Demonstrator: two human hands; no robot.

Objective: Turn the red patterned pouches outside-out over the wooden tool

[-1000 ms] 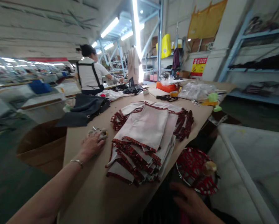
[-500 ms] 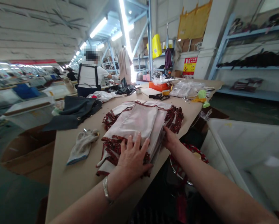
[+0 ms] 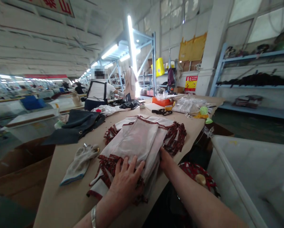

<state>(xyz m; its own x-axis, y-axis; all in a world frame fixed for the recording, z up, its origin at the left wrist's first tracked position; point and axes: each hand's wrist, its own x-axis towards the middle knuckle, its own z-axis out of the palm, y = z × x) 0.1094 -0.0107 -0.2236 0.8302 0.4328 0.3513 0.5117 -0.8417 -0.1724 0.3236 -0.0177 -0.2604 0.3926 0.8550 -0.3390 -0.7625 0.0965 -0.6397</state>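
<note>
A stack of white mesh fabric pieces with dark red patterned trim lies in front of me. My left hand rests on its near part, palm down, fingers spread over the mesh and trim. At the stack's right edge, my right hand grips the layered edges, its fingertips partly hidden behind the fabric. Beneath and beyond the upper pieces are more white pieces, their bunched red trim fanning out on both sides. Left of the stack lies a pale work glove with a blue cuff.
Dark folded material lies on the table at the left. Plastic bags, an orange box and black straps stand farther back. A white bin and a round red patterned seat are at right. Another person works beyond.
The view has tilted up, so the scene sits lower. Both hands and the upper mesh pieces have shifted slightly toward me and left; the left hand stays flat on top.
</note>
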